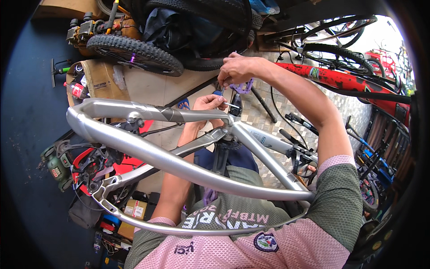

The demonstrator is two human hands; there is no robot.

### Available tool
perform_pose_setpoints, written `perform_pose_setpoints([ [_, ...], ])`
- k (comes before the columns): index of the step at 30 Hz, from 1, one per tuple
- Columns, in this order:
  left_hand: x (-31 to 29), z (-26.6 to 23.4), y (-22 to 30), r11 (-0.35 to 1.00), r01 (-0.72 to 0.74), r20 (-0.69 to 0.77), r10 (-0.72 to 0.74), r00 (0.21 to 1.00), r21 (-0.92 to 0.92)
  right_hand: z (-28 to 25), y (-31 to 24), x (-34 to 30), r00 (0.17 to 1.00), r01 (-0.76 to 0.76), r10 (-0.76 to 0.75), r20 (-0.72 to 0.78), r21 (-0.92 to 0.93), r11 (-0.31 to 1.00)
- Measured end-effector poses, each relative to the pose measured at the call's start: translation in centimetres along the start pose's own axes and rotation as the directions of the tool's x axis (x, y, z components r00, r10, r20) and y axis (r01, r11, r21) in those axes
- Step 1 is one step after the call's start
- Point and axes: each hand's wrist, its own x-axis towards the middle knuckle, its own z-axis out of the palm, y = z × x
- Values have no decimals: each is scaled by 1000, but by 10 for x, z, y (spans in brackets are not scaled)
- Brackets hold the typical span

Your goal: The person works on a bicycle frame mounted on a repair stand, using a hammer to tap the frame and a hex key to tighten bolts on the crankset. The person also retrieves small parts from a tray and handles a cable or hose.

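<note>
A bare silver bicycle frame (156, 152) lies across the view, between my chest and my hands. Beyond its upper tube, my left hand (208, 104) is closed in a pinch on a thin metal rod (231, 105). The rod's tip reaches toward a black crank arm (236, 107). My right hand (237, 69) is above and to the right, its fingers curled together and pointing down. Something slim shows below those fingers, too small to name. Just beside them is a purple pedal (243, 87). The frame partly covers my left wrist.
A knobby bicycle wheel (134, 54) lies at the back left, near a cardboard box (101, 80) and a bottle (77, 90). On the right, a red bicycle frame (340, 78) stretches past my forearm. Several bikes stand behind it. Boxes and parts (134, 213) crowd the lower left.
</note>
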Motion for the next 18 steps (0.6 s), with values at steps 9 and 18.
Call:
perform_pose_setpoints([
  [9, 0, 2, 7, 997, 5, -136, 4, 991, 71, 37, 23, 9, 993, 2, 15, -121, 134, 991],
  [18, -2, 0, 8, 989, 6, -151, 17, 988, 151, 46, 24, 12, 994, -21, 41, -99, 193, 981],
])
